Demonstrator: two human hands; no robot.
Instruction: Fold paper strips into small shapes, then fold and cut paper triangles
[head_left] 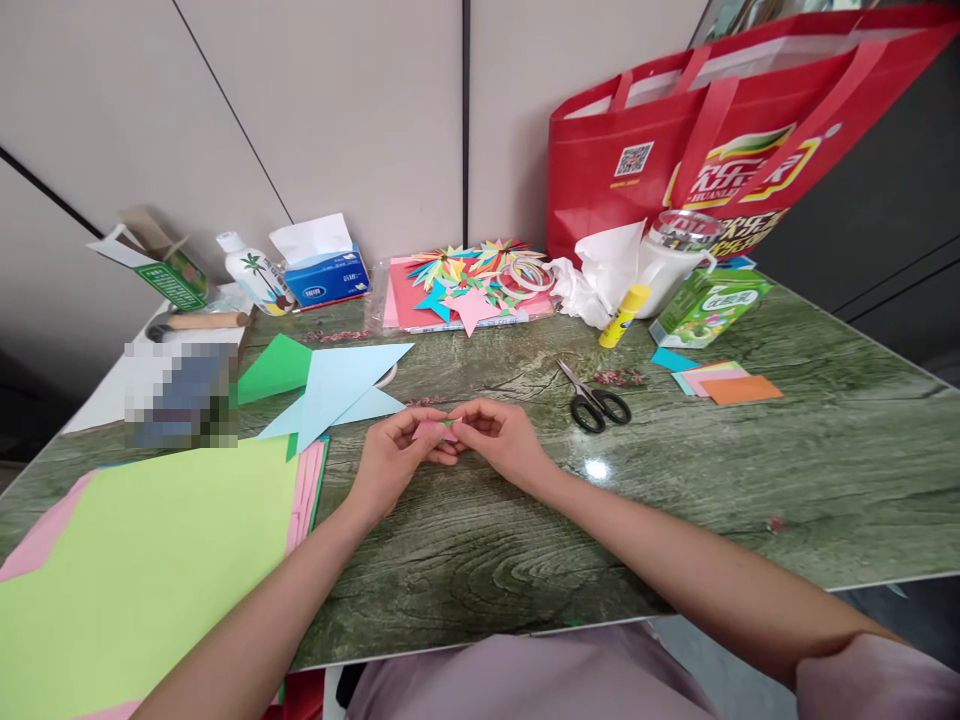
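Observation:
Between my two hands, just above the green marbled table, is a small piece of pink paper (433, 431) with a bit of green at its top edge. My left hand (397, 450) pinches its left side, thumb in front and fingers behind. The fingertips of my right hand (499, 435) close on its right side, hiding part of it. Behind my left hand lie a light blue paper star (337, 385) and a folded green sheet (277, 365). Black-handled scissors (590, 400) rest on the table to the right of my right hand, blades pointing away.
Large yellow-green sheets (165, 560) cover the left front. Along the back stand a bottle (255, 275), a tissue pack (328, 277), paper stars (469, 308), a glue stick (624, 316), a green carton (709, 310) and a red bag (592, 190). Paper strips (742, 390) lie right; a hammer (202, 321) lies left.

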